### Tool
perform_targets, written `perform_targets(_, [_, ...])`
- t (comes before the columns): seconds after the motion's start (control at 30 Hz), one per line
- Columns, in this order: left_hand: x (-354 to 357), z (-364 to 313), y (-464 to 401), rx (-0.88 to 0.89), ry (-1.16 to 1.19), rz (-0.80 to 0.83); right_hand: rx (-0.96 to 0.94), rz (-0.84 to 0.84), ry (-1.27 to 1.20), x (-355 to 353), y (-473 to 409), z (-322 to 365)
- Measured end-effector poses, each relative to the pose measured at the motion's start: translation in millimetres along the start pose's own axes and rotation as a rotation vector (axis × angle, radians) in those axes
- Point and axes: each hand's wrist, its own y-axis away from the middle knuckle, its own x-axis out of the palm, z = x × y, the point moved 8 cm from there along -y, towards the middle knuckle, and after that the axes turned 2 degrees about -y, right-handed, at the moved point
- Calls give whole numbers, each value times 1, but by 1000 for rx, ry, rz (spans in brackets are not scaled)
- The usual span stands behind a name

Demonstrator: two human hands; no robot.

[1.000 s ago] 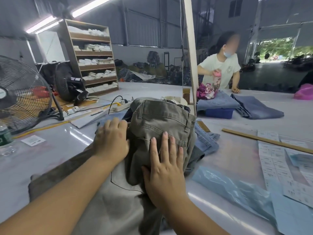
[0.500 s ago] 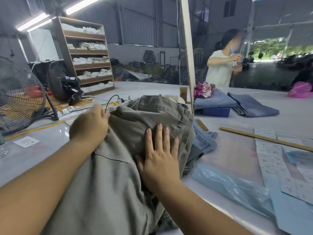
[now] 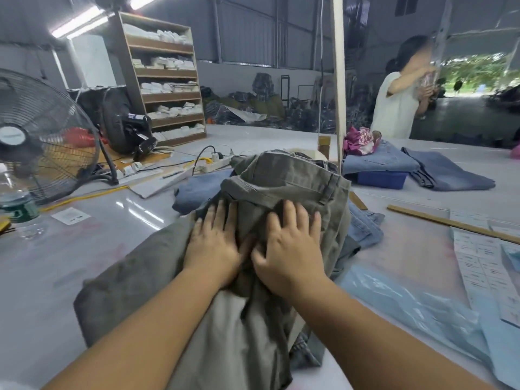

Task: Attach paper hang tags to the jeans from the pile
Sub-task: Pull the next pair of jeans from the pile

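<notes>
— Both palms flat? 
— Yes: left hand (image 3: pixel 213 243) and right hand (image 3: pixel 289 249) press, fingers spread, on the olive jeans (image 3: pixel 281 190) atop the pile (image 3: pixel 363 229) on the table (image 3: pixel 84 249). 
— Then smooth outward toward the waistband (image 3: pixel 284 185), I'd say, before tagging.

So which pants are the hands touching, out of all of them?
The grey-green pair on top of the near pile. Both the left hand and right hand lie flat on it. The other pairs are blue denim, and nobody's touching those.
</notes>
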Motion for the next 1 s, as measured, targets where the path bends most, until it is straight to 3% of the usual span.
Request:
perform_targets(0.07, [4,-6,9,-22,-17,94,-98,-106,31,-12,-7,13])
perform_targets(0.13, [6,-8,21,-99,-15,136,-168,-33,75,-5,-17,16])
perform_targets(0.2, [7,-7,37,-180,62,143,-119,110,94,13,-27,-5])
perform_targets(0.53, [9,-9,77,-154,148,-74,15,220,78,35,-13,-13])
perform_targets(0.67, [6,-12,77,-139,153,-114,4,179,76,37,3,-13])
perform_targets(0.8, [11,-9,74,-146,145,-123,16,195,89,42,2,-15])
perform_targets(1.0, [15,-6,75,-156,151,-36,6,379,48,30,24,-9])
